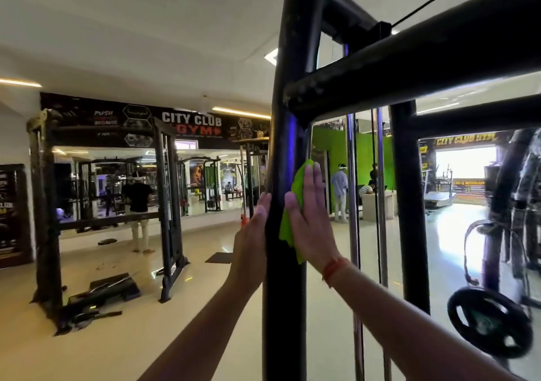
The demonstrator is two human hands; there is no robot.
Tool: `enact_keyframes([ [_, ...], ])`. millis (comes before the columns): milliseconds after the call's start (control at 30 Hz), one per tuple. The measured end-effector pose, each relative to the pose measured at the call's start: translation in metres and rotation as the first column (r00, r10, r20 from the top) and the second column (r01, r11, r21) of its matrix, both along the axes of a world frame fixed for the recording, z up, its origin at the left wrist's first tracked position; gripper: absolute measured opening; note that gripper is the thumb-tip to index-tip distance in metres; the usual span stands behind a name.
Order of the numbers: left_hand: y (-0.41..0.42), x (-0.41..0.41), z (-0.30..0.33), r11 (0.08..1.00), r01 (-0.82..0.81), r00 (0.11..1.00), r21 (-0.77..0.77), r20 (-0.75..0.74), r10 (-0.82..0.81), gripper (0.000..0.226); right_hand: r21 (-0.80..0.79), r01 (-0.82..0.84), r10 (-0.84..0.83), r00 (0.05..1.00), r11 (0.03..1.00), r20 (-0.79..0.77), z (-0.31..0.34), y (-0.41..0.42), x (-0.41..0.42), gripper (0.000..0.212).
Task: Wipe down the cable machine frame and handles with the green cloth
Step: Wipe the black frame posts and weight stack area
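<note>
The cable machine's black upright post (285, 293) rises through the middle of the view, joined near the top by a thick black crossbar (409, 70). A green cloth (288, 228) lies flat against the right side of the post. My right hand (307, 219) presses the cloth onto the post with straight fingers. My left hand (253, 234) rests flat on the post's left side, fingers straight, holding nothing. No cable handles are visible.
Chrome guide rods (352, 205) and a second black upright (408, 205) stand right of the post. A black weight plate (490, 325) hangs at lower right. Another black rack (168, 205) and floor clutter (99, 295) lie left. Mirrors and people stand behind.
</note>
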State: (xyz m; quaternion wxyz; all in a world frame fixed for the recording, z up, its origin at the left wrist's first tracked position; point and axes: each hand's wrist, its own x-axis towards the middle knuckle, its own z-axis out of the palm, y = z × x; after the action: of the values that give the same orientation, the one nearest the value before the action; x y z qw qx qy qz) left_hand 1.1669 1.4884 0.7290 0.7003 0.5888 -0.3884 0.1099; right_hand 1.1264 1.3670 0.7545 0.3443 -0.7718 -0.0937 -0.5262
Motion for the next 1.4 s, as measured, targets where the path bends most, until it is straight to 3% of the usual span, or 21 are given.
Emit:
enact_keyframes([
  [200, 0.003, 0.001, 0.023, 0.993, 0.104, 0.993, -0.056, 0.065, -0.100, 0.065, -0.278, 0.088, -0.090, 0.996, 0.957, 0.005, -0.022, -0.003, -0.006, 0.067],
  [333, 0.005, 0.008, 0.036, 0.984, 0.164, 0.984, -0.065, 0.076, -0.159, 0.057, -0.236, 0.119, -0.118, 0.993, 0.965, 0.017, 0.040, -0.010, -0.003, 0.064],
  [500, 0.009, 0.007, 0.055, 0.986, 0.164, 0.976, -0.031, 0.147, -0.158, 0.044, -0.269, 0.104, -0.108, 0.994, 0.957, -0.001, 0.013, -0.004, -0.009, 0.067],
  [667, 0.006, 0.009, 0.077, 0.987, 0.162, 0.970, 0.022, 0.182, -0.163, 0.045, -0.278, 0.203, -0.210, 0.978, 0.939, 0.005, 0.068, -0.015, -0.010, 0.064],
  [833, 0.002, 0.012, 0.093, 0.989, 0.150, 0.968, 0.013, 0.202, -0.150, 0.045, -0.342, 0.181, -0.189, 0.982, 0.922, 0.009, 0.049, -0.015, -0.016, 0.066],
  [1000, -0.004, 0.012, 0.107, 0.986, 0.158, 0.970, -0.050, 0.197, -0.145, 0.040, -0.400, 0.304, -0.321, 0.947, 0.864, 0.026, 0.074, -0.018, -0.012, 0.063],
  [1133, -0.007, 0.021, 0.109, 0.980, 0.180, 0.968, -0.086, 0.190, -0.161, 0.038, -0.390, 0.330, -0.343, 0.939, 0.859, 0.038, 0.058, -0.008, -0.009, 0.063],
  [1200, -0.008, 0.029, 0.116, 0.975, 0.204, 0.963, -0.092, 0.200, -0.182, 0.040, -0.444, 0.391, -0.404, 0.912, 0.806, 0.070, 0.068, -0.010, -0.005, 0.060],
  [1300, -0.014, 0.033, 0.131, 0.948, 0.302, 0.929, -0.101, 0.254, -0.269, 0.046, -0.535, 0.552, -0.528, 0.822, 0.640, 0.215, 0.095, -0.006, 0.001, 0.055],
  [1400, -0.020, 0.043, 0.138, 0.906, 0.393, 0.898, -0.156, 0.275, -0.343, 0.052, -0.581, 0.753, -0.598, 0.629, 0.310, 0.497, 0.113, -0.009, 0.003, 0.050],
])
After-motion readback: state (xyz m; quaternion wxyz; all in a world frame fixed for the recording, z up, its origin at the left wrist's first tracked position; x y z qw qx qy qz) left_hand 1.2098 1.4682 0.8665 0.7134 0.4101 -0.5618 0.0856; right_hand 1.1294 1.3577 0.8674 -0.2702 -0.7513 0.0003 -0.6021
